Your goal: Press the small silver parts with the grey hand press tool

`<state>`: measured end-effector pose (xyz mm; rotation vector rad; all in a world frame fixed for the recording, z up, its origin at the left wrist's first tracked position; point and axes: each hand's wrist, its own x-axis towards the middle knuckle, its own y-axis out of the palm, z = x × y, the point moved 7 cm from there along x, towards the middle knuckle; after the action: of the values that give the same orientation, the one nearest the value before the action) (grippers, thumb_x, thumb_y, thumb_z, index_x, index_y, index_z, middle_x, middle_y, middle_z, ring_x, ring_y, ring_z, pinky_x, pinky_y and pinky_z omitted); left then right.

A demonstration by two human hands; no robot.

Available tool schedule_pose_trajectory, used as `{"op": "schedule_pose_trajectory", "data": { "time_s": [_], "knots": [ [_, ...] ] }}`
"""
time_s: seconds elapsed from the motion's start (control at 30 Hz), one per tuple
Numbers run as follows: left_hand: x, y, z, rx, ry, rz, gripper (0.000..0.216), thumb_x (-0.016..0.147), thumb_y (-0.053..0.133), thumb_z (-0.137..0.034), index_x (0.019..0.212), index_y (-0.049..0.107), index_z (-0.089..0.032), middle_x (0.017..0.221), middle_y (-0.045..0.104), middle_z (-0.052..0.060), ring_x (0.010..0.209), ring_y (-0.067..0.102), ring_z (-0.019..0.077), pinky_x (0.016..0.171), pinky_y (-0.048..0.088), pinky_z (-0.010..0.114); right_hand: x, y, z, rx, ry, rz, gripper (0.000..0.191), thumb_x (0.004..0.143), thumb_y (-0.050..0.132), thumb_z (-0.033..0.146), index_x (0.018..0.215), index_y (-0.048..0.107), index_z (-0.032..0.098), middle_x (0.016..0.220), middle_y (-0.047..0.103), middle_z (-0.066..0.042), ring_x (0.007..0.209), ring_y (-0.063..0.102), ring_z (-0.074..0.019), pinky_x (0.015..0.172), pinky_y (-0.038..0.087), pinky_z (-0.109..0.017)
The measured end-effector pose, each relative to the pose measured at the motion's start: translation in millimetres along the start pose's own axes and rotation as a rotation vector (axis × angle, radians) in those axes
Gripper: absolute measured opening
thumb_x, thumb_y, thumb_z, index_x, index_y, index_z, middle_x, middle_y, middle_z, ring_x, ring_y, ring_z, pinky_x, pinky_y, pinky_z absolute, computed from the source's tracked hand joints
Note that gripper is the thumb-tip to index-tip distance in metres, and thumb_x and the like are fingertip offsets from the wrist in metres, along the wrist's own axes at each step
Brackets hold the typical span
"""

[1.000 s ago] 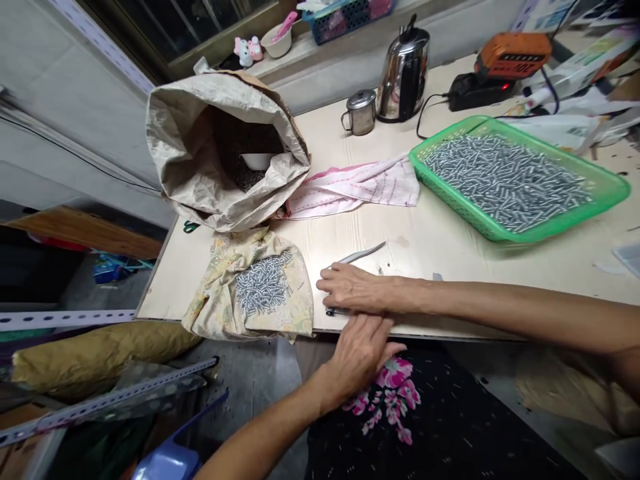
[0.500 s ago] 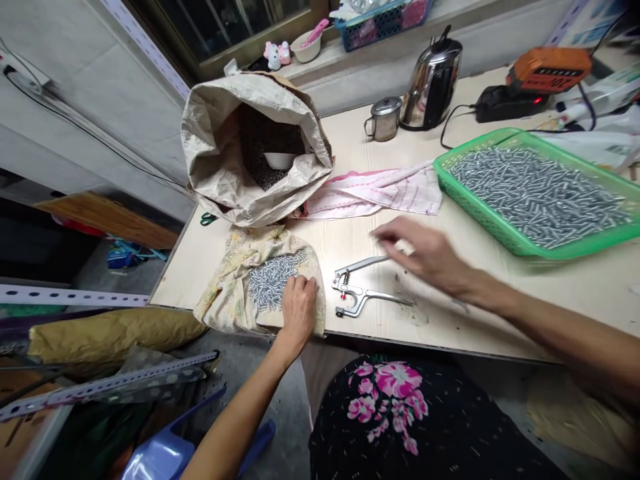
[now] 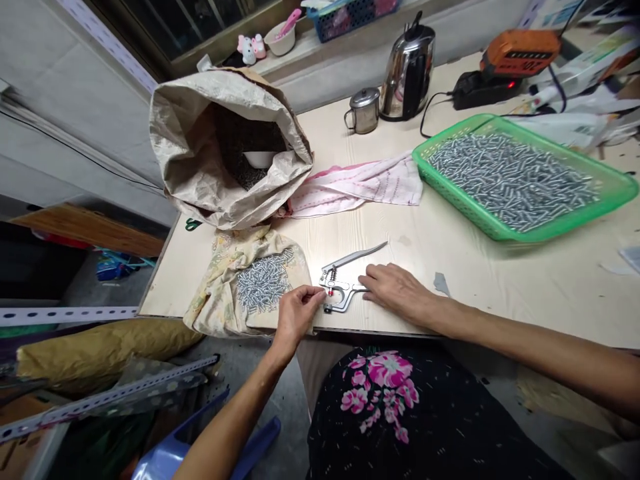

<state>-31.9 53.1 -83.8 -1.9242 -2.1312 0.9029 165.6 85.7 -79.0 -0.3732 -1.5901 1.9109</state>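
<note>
Silver press pliers (image 3: 344, 283) lie on the pale table (image 3: 500, 267) near its front edge. My right hand (image 3: 395, 290) rests on the pliers' lower handle, fingers curled over it. My left hand (image 3: 299, 312) is pinched at the pliers' jaw, holding something too small to name. Just left of it a pile of small silver screws (image 3: 263, 283) lies on a yellow patterned cloth (image 3: 220, 310).
A brown paper sack (image 3: 190, 153) with dark parts and a white bowl stands behind the cloth. A green tray (image 3: 615, 193) full of silver pieces sits right. Pink cloth (image 3: 360, 187), a metal cup (image 3: 363, 110), a kettle (image 3: 407, 67) and a charger (image 3: 515, 57) lie further back.
My left hand left the screw pile and came to the pliers' jaw. My right hand came down from above the table onto the pliers' handle.
</note>
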Motion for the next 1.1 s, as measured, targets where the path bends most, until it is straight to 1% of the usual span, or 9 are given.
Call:
{"op": "schedule_pose_trajectory", "data": {
  "time_s": [0.07,0.2,0.33,0.5,0.67,0.8,0.93,1.0,1.1],
  "knots": [
    [-1,3,6,-0.063,-0.051,-0.016,0.027,0.071,0.072,-0.039,0.081,0.076,-0.014,0.076,0.075,0.005,0.069,0.065,0.0172,0.064,0.046,0.025,0,11,4,0.017,-0.032,-0.021,0.019,0.098,0.044,0.015,0.082,0.055,0.016,0.081,0.055,-0.004,0.07,0.046,-0.0159,0.064,0.033,-0.03],
    [-2,9,15,-0.131,-0.123,-0.024,0.033,0.066,0.076,-0.044,0.078,0.076,-0.013,0.075,0.075,0.006,0.068,0.065,0.017,0.064,0.046,0.025,-7,1,6,-0.02,-0.105,-0.121,0.026,0.098,0.035,0.007,0.082,0.053,0.016,0.079,0.053,-0.004,0.068,0.042,-0.0163,0.064,0.032,-0.031],
    [-5,12,10,-0.082,-0.131,-0.012,0.035,0.065,0.077,-0.047,0.076,0.076,-0.014,0.074,0.075,0.006,0.068,0.064,0.0171,0.064,0.047,0.025,-9,-2,6,-0.024,-0.125,-0.155,0.026,0.098,0.035,0.006,0.082,0.053,0.016,0.078,0.052,-0.003,0.068,0.042,-0.0167,0.063,0.031,-0.031],
    [-7,15,6,-0.058,-0.142,0.003,0.035,0.064,0.075,-0.047,0.073,0.075,-0.014,0.066,0.071,0.004,0.061,0.06,0.0153,0.058,0.044,0.024,-8,4,3,-0.013,-0.101,-0.139,0.027,0.097,0.034,0.006,0.081,0.053,0.017,0.078,0.053,-0.004,0.068,0.043,-0.0167,0.062,0.032,-0.031],
    [-5,16,10,-0.031,-0.16,-0.013,0.038,0.062,0.074,-0.049,0.072,0.074,-0.013,0.059,0.066,0.002,0.054,0.055,0.0129,0.052,0.04,0.022,-9,8,1,0.023,-0.107,-0.136,0.027,0.097,0.034,0.006,0.082,0.053,0.017,0.079,0.053,-0.004,0.068,0.042,-0.0165,0.062,0.032,-0.031],
    [-3,19,9,-0.03,-0.204,0.018,0.047,0.06,0.072,-0.056,0.074,0.072,-0.011,0.053,0.062,0.001,0.048,0.051,0.0119,0.049,0.04,0.023,-6,12,-1,0.061,-0.079,-0.144,0.024,0.098,0.037,0.008,0.082,0.054,0.016,0.079,0.054,-0.004,0.069,0.044,-0.0169,0.063,0.033,-0.03],
    [-4,15,10,0.051,-0.218,0.038,0.058,0.058,0.071,-0.067,0.074,0.072,-0.011,0.056,0.065,0.004,0.05,0.056,0.0158,0.05,0.043,0.025,-4,14,0,0.044,-0.069,-0.08,0.021,0.097,0.04,0.006,0.085,0.053,0.016,0.082,0.056,-0.004,0.073,0.048,-0.0168,0.064,0.036,-0.029],
    [1,12,16,0.104,-0.19,0.052,0.062,0.059,0.069,-0.072,0.075,0.073,-0.012,0.057,0.067,0.005,0.053,0.061,0.0189,0.052,0.046,0.027,-3,13,-1,0.013,-0.077,-0.061,0.018,0.096,0.04,0.007,0.088,0.053,0.017,0.086,0.057,-0.003,0.075,0.049,-0.0169,0.064,0.037,-0.03],
    [9,10,22,0.189,-0.094,0.067,0.061,0.061,0.067,-0.074,0.078,0.075,-0.016,0.062,0.069,0.004,0.059,0.065,0.0222,0.056,0.049,0.028,-2,11,-3,-0.053,-0.066,-0.086,0.019,0.096,0.04,0.006,0.088,0.053,0.017,0.087,0.057,-0.003,0.073,0.048,-0.0169,0.062,0.036,-0.031]
  ]
}}
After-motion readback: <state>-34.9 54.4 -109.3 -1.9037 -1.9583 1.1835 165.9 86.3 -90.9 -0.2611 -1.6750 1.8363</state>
